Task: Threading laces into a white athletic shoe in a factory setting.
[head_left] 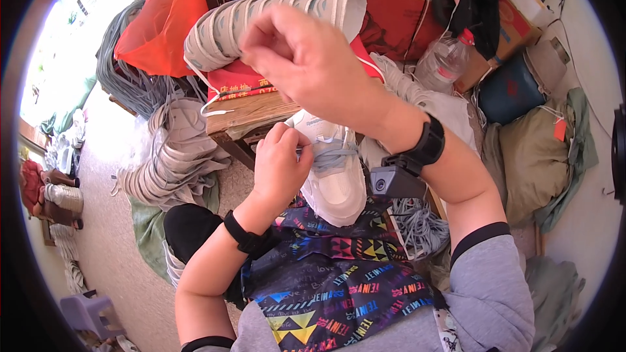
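Note:
On my lap, over a dark apron (352, 280) with colourful print, lies a white shoe upper (336, 199) with its toe toward me. Grey-blue laces (336, 156) cross its front. My left hand (280, 160) is closed at the left edge of the upper, thumb and fingers pinched beside the laces. Raised above the shoe's far end, my right hand (300, 58) has its fingers curled together and is slightly blurred; what it holds, if anything, does not show. The right forearm and hand cover part of the bench behind.
A wooden bench (254, 114) bears a long roll of nested shoe uppers (222, 32). More stacked uppers (166, 150) and hanging grey laces (124, 45) are at left. At right are a bundle of laces (420, 225), a plastic bottle (443, 62) and a tan sack (538, 163).

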Available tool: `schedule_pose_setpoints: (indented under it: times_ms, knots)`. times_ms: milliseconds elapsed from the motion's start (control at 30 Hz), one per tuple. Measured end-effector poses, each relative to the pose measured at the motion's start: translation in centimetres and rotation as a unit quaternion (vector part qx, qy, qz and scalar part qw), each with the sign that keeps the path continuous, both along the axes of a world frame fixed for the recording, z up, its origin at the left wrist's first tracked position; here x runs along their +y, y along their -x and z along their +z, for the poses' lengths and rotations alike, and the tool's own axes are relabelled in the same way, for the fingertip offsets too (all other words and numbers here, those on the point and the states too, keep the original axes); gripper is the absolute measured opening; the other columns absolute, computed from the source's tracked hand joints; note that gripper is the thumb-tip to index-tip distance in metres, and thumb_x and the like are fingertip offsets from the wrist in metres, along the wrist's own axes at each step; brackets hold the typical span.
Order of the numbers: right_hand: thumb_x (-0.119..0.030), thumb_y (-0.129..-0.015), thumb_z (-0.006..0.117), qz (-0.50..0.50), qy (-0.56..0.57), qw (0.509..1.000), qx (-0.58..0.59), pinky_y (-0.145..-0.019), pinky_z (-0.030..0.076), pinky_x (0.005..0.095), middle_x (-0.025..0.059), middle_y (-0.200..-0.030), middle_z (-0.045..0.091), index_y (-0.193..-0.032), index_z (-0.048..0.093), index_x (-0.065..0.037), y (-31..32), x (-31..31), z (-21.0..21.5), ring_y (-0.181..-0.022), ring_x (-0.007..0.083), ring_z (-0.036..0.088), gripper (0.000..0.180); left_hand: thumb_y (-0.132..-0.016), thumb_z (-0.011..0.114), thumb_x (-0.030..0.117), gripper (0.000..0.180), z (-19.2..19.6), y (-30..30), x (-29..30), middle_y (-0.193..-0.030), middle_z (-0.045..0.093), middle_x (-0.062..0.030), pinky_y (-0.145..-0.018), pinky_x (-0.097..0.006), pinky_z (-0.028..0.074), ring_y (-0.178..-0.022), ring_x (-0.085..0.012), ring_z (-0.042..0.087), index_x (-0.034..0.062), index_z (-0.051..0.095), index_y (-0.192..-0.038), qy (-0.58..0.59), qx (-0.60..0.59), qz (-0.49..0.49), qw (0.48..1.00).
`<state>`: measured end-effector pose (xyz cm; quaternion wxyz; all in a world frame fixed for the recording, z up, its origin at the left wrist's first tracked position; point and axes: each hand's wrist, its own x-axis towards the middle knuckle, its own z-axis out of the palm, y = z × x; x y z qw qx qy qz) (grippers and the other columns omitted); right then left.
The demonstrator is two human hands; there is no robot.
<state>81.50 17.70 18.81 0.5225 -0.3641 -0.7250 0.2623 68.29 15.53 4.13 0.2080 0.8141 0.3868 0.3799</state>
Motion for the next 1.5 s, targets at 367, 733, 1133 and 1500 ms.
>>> schedule_pose_setpoints:
  times_ms: [367,733,1133,1500]
  knots:
    - [-0.01,-0.085,0.063,-0.043,0.048,0.979,-0.196,-0.068,0.048,0.0329,0.0091,-0.084,0.059,-0.095,0.059,-0.001,-7.6,-2.2,-7.9,-0.076,0.0204,0.059,0.014,-0.071,0.066,0.009,0.009,0.7,-0.3,0.5,-0.079,0.055,-0.01,-0.07,-0.042,0.046,-0.078,-0.0312,0.058,0.0056,0.058,-0.074,-0.044,0.133,0.0,0.99]
    - [-0.014,-0.074,0.069,-0.133,0.062,0.942,-0.302,-0.085,0.039,0.0392,0.008,-0.091,0.051,-0.08,0.06,-0.009,-8.1,-4.9,-13.3,-0.098,0.0277,0.05,0.012,-0.07,0.066,0.007,0.01,1.1,-0.3,0.6,-0.077,0.053,-0.0101,-0.066,-0.043,0.046,-0.073,-0.0313,0.057,0.0048,0.056,-0.073,-0.069,0.139,-0.004,0.988]
    - [-0.008,-0.073,0.066,-0.094,0.062,0.966,-0.232,-0.088,0.04,0.0386,0.0102,-0.094,0.05,-0.079,0.056,-0.006,-8.4,-4.5,-14.2,-0.097,0.0293,0.048,0.012,-0.072,0.067,0.005,0.01,0.6,-0.3,0.4,-0.078,0.054,-0.01,-0.061,-0.038,0.046,-0.069,-0.0289,0.057,0.0042,0.058,-0.076,-0.002,0.078,-0.009,0.997]
    - [-0.008,-0.072,0.065,-0.075,0.073,0.976,-0.192,-0.088,0.041,0.0384,0.0097,-0.092,0.05,-0.075,0.055,-0.005,-8.4,-4.8,-14.0,-0.097,0.0293,0.046,0.011,-0.074,0.067,0.003,0.009,0.8,-1.0,0.6,-0.077,0.055,-0.0103,-0.06,-0.036,0.046,-0.068,-0.0274,0.057,0.0026,0.058,-0.076,-0.076,0.097,-0.016,0.992]
